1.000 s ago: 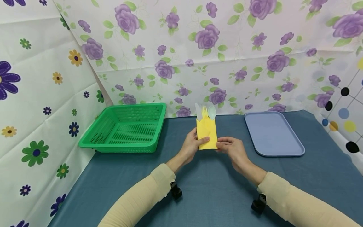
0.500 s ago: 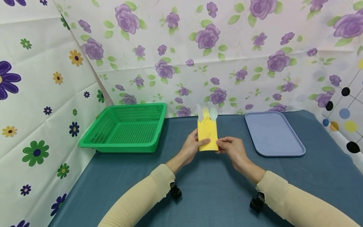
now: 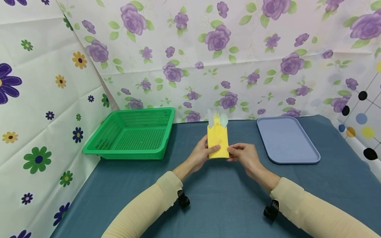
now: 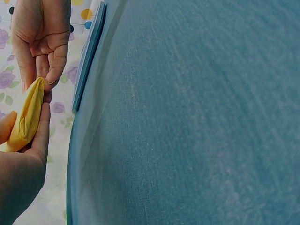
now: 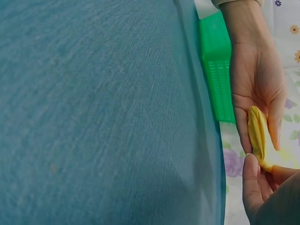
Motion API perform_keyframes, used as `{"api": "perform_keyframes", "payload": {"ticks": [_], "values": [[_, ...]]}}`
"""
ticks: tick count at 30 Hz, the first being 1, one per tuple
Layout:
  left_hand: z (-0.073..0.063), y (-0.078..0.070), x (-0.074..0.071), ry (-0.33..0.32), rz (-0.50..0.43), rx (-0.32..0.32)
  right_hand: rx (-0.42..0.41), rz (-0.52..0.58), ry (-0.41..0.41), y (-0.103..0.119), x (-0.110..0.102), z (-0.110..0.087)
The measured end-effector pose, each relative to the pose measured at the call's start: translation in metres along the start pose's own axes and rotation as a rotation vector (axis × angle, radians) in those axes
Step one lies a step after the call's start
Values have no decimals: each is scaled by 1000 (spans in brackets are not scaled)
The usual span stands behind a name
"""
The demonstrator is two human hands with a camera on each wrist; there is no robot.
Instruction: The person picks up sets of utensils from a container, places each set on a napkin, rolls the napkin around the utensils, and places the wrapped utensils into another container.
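In the head view, a folded yellow napkin pouch [image 3: 218, 137] is held up above the table. From its top stick a whitish translucent knife [image 3: 210, 118], a yellow fork [image 3: 217, 118] and a pale green spoon [image 3: 224, 120]. My left hand [image 3: 197, 154] grips the pouch from the left, thumb across its lower front and fingers behind. At the lower right corner, my right hand [image 3: 246, 158] pinches the pouch between thumb and fingers. Both wrist views show the pouch's folded bottom end, and there the cutlery is hidden.
A green perforated basket [image 3: 134, 153] stands at the back left of the blue-covered table [image 3: 226, 205]. On the right lies a blue-grey tray [image 3: 288, 142]. Flower-printed sheets [image 3: 190, 39] hang behind the table and along its left side.
The pouch with its cutlery has shifted slightly right and down, and stands a little straighter. Both hands keep their hold, and the basket and tray stay put.
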State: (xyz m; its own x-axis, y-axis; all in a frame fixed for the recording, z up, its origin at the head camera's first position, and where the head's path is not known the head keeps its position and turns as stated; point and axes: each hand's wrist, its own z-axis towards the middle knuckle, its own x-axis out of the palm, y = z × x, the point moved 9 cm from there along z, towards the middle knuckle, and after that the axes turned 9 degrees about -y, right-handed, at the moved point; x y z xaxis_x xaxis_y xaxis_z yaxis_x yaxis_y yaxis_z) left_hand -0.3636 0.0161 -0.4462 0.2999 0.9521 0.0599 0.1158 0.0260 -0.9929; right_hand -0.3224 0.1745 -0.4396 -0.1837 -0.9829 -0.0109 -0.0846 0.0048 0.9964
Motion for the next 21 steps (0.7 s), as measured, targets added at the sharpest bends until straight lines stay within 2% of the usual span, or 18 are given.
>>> {"api": "perform_keyframes", "payload": {"ticks": [10,21], "values": [[-1,-3,3,54,-14,5,5,-8,15,0,-1,2],[0,-3,2,21,-13,27,30,18,56,1,-1,0]]}}
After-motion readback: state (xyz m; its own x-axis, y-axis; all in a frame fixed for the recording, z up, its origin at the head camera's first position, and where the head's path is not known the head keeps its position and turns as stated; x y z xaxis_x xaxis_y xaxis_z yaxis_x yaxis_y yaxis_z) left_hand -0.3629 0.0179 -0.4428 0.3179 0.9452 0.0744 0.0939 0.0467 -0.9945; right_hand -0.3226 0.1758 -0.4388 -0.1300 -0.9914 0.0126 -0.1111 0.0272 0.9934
